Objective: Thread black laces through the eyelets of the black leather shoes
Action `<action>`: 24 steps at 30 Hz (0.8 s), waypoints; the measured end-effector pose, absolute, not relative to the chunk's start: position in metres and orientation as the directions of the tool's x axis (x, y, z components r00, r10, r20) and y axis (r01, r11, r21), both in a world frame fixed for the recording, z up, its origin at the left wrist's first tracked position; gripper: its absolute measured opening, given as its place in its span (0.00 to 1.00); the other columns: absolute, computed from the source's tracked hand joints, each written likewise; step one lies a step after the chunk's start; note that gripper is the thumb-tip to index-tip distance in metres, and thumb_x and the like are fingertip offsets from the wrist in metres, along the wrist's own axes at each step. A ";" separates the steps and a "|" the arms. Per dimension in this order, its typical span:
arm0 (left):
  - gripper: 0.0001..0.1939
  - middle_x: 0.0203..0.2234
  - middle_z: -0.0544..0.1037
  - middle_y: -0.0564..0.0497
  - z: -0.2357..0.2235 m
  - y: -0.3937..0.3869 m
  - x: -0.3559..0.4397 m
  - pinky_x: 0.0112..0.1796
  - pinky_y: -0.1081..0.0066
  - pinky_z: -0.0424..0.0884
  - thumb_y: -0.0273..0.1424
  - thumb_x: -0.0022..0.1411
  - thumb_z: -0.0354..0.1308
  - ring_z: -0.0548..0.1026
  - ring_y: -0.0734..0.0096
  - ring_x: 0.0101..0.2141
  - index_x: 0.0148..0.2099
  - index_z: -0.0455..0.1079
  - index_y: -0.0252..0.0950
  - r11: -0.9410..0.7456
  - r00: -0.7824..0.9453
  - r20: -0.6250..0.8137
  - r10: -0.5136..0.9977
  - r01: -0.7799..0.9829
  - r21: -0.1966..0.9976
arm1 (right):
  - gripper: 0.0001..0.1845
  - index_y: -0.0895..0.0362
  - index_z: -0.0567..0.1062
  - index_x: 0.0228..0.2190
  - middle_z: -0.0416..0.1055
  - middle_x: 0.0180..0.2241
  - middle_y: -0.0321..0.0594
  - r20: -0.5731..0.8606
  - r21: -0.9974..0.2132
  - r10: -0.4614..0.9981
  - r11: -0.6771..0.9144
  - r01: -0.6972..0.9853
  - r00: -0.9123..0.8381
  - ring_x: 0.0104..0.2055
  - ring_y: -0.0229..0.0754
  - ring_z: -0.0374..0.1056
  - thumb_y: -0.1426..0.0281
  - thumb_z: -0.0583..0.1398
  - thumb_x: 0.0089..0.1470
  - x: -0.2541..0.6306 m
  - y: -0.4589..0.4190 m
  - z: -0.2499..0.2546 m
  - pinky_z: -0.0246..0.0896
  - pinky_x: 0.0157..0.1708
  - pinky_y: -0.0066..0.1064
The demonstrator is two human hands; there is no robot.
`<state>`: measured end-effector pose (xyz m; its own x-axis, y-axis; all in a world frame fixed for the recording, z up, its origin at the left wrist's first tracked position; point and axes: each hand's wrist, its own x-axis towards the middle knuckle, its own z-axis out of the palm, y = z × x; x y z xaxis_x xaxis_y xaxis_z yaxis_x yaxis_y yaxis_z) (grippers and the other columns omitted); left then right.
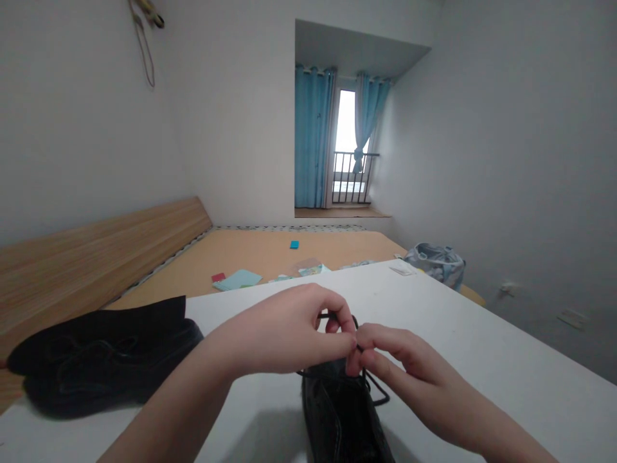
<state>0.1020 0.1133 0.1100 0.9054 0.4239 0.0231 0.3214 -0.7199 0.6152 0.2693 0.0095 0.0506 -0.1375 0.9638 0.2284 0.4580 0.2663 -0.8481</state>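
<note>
A black leather shoe (344, 418) stands on the white table (457, 360) right in front of me, its lower part cut off by the frame edge. Above its opening, my left hand (299, 331) pinches the dark shoelace (380, 395), with a strand looped around its curled fingers. The fingertips of my right hand (405, 360) press together on the same lace, touching those of the left. One loop of lace hangs down at the shoe's right side. Where exactly the strands cross is hidden between my fingers.
Another black lace-up shoe (106, 360) lies at the left, with a dark flap-like piece on top. Beyond the table, a tan bed surface (260, 247) holds papers, a cyan square (294, 245) and a red piece (218, 278). A fabric bag (436, 263) sits at the right.
</note>
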 end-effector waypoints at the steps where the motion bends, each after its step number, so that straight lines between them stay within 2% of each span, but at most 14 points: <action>1: 0.10 0.25 0.71 0.57 0.114 0.112 0.099 0.21 0.77 0.57 0.38 0.58 0.53 0.64 0.78 0.24 0.35 0.73 0.39 -0.711 0.904 0.075 0.421 0.277 0.646 | 0.16 0.57 0.71 0.27 0.68 0.28 0.37 0.239 -0.900 0.962 0.271 0.343 -0.132 0.34 0.39 0.64 0.61 0.52 0.61 0.266 0.011 0.054 0.57 0.36 0.30; 3: 0.12 0.29 0.73 0.55 0.121 0.111 0.092 0.25 0.77 0.60 0.39 0.61 0.51 0.67 0.77 0.27 0.41 0.72 0.40 -0.684 0.873 0.209 0.442 0.176 0.708 | 0.17 0.56 0.68 0.25 0.63 0.22 0.34 0.249 -0.968 0.962 0.250 0.002 -0.117 0.26 0.36 0.60 0.60 0.51 0.61 0.262 0.015 0.061 0.56 0.28 0.28; 4: 0.13 0.31 0.74 0.55 0.124 0.111 0.088 0.26 0.77 0.61 0.39 0.62 0.51 0.67 0.77 0.28 0.44 0.72 0.41 -0.667 0.840 0.275 0.467 0.130 0.733 | 0.17 0.56 0.66 0.25 0.58 0.20 0.31 0.251 -0.959 0.963 0.234 -0.160 -0.096 0.22 0.34 0.55 0.60 0.51 0.61 0.261 0.017 0.065 0.53 0.24 0.26; 6: 0.16 0.32 0.74 0.54 0.129 0.112 0.081 0.25 0.77 0.61 0.39 0.63 0.50 0.66 0.79 0.25 0.49 0.69 0.40 -0.639 0.767 0.369 0.524 0.067 0.767 | 0.15 0.56 0.65 0.25 0.50 0.18 0.28 0.250 -0.916 0.968 0.231 -0.329 -0.016 0.19 0.31 0.44 0.61 0.53 0.60 0.260 0.021 0.068 0.43 0.18 0.23; 8: 0.18 0.31 0.74 0.53 0.133 0.113 0.076 0.20 0.78 0.58 0.41 0.63 0.50 0.61 0.82 0.20 0.51 0.68 0.39 -0.625 0.738 0.383 0.556 0.066 0.778 | 0.13 0.57 0.66 0.25 0.47 0.18 0.27 0.252 -0.924 0.965 0.261 -0.278 0.070 0.19 0.31 0.39 0.62 0.56 0.57 0.260 0.026 0.064 0.37 0.18 0.23; 11: 0.19 0.33 0.75 0.52 0.133 0.112 0.074 0.19 0.78 0.58 0.40 0.63 0.47 0.61 0.83 0.19 0.52 0.66 0.39 -0.605 0.816 0.241 0.526 0.160 0.780 | 0.12 0.57 0.69 0.30 0.47 0.18 0.27 0.238 -0.957 0.968 0.248 -0.152 0.081 0.20 0.31 0.39 0.60 0.60 0.54 0.260 0.032 0.048 0.36 0.19 0.25; 14: 0.16 0.33 0.76 0.54 0.128 0.110 0.080 0.22 0.78 0.61 0.37 0.64 0.45 0.67 0.81 0.21 0.52 0.64 0.42 -0.611 0.904 0.054 0.425 0.242 0.754 | 0.21 0.58 0.69 0.32 0.46 0.17 0.26 0.206 -0.966 0.978 0.199 -0.168 -0.026 0.20 0.31 0.39 0.51 0.58 0.51 0.259 0.037 0.032 0.35 0.19 0.26; 16: 0.14 0.34 0.76 0.56 0.123 0.108 0.085 0.23 0.78 0.61 0.35 0.64 0.45 0.69 0.81 0.22 0.50 0.64 0.43 -0.629 0.921 0.006 0.390 0.261 0.732 | 0.25 0.58 0.69 0.31 0.50 0.19 0.28 0.201 -0.968 0.976 0.185 -0.171 -0.083 0.20 0.31 0.42 0.48 0.59 0.49 0.259 0.039 0.026 0.37 0.20 0.26; 19: 0.12 0.34 0.77 0.58 0.118 0.110 0.090 0.23 0.77 0.61 0.33 0.63 0.45 0.69 0.81 0.23 0.48 0.63 0.44 -0.632 0.916 -0.022 0.400 0.293 0.718 | 0.19 0.59 0.70 0.28 0.58 0.22 0.32 0.192 -0.980 0.977 0.186 -0.066 -0.094 0.22 0.31 0.48 0.54 0.62 0.49 0.261 0.040 0.024 0.40 0.21 0.26; 21: 0.12 0.34 0.77 0.58 0.115 0.114 0.091 0.22 0.77 0.60 0.33 0.63 0.45 0.69 0.80 0.23 0.48 0.63 0.44 -0.628 0.908 -0.052 0.416 0.328 0.706 | 0.17 0.60 0.71 0.26 0.58 0.21 0.31 0.173 -0.985 0.983 0.174 0.002 -0.063 0.22 0.31 0.48 0.57 0.61 0.52 0.264 0.042 0.024 0.40 0.21 0.26; 24: 0.13 0.34 0.77 0.57 0.113 0.119 0.089 0.22 0.77 0.60 0.34 0.62 0.44 0.70 0.78 0.24 0.48 0.63 0.43 -0.647 0.888 -0.062 0.456 0.378 0.662 | 0.19 0.60 0.70 0.25 0.57 0.19 0.30 0.149 -0.988 0.989 0.148 0.050 0.012 0.21 0.31 0.46 0.55 0.59 0.53 0.270 0.043 0.024 0.39 0.21 0.26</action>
